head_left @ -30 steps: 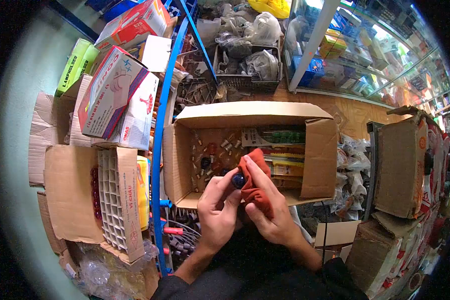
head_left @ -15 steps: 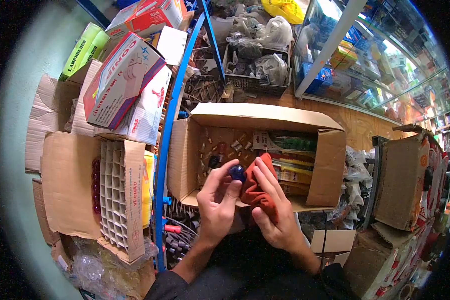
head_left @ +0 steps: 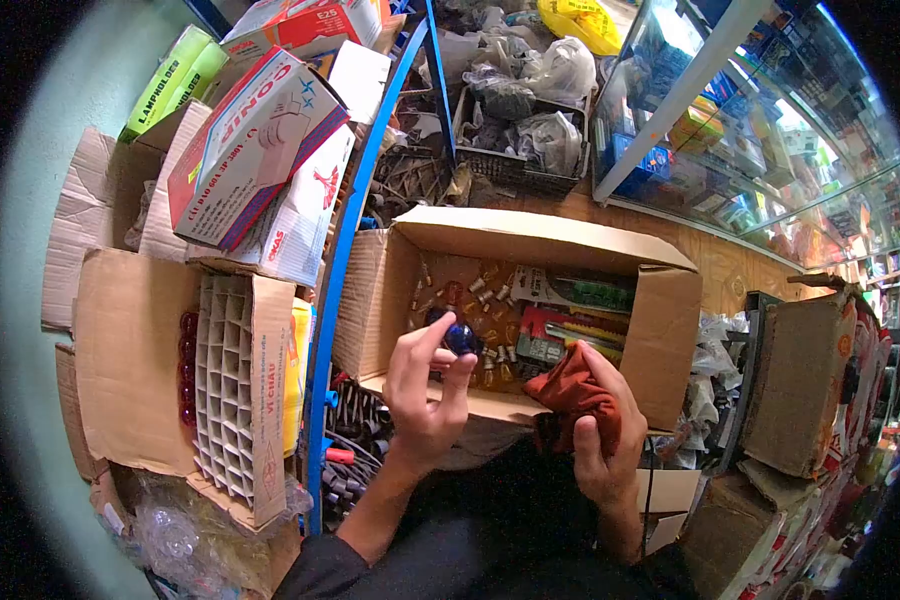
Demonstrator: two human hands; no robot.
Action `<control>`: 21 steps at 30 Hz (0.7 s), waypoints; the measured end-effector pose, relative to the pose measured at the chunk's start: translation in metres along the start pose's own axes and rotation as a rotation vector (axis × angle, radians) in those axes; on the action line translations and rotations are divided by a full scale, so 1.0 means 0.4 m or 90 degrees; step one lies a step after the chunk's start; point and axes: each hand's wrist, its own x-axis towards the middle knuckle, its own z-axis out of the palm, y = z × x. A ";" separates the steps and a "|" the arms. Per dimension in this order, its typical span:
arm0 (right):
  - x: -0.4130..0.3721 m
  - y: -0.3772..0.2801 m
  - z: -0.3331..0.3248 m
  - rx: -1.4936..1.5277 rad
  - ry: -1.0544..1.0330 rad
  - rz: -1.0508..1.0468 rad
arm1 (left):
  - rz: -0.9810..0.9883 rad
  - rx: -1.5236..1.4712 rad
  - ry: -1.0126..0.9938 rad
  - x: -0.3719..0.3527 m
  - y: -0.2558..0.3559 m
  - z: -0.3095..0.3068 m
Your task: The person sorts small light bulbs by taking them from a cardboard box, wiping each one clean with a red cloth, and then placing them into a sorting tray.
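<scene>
Between the thumb and fingers of my left hand [head_left: 418, 400] is a dark blue light bulb [head_left: 461, 339], raised over the open cardboard box [head_left: 530, 233]. My right hand [head_left: 610, 455] grips a crumpled rust-red cloth [head_left: 573, 388] at the box's front edge, apart from the bulb. Inside the box, several small clear bulbs [head_left: 488, 372] lie loose on the left. A red bulb [head_left: 455, 292] rests among them. Flat packaged items, one a green-toned pack [head_left: 600, 294], fill the box's right part.
A blue metal post [head_left: 355, 215] runs along the box's left. Beyond it stand a divided carton [head_left: 270, 400] with dark red bulbs [head_left: 187, 370] and stacked product boxes [head_left: 255, 150]. A black crate [head_left: 520, 175] of bags sits behind, a glass cabinet [head_left: 710, 110] back right, cartons [head_left: 795, 380] at right.
My hands have moved apart. The cloth has come away from the bulb, going right and down with my right hand. My left hand has shifted slightly left with the bulb, uncovering more loose bulbs.
</scene>
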 end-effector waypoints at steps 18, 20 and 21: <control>0.033 -0.030 0.091 0.039 -0.063 -0.121 | 0.071 0.147 0.108 -0.004 -0.053 -0.054; 0.020 -0.040 0.073 0.075 -0.062 -0.092 | 0.065 0.117 0.093 -0.024 -0.038 -0.051; 0.015 -0.042 0.067 0.078 -0.062 -0.095 | 0.077 0.109 0.091 -0.029 -0.031 -0.050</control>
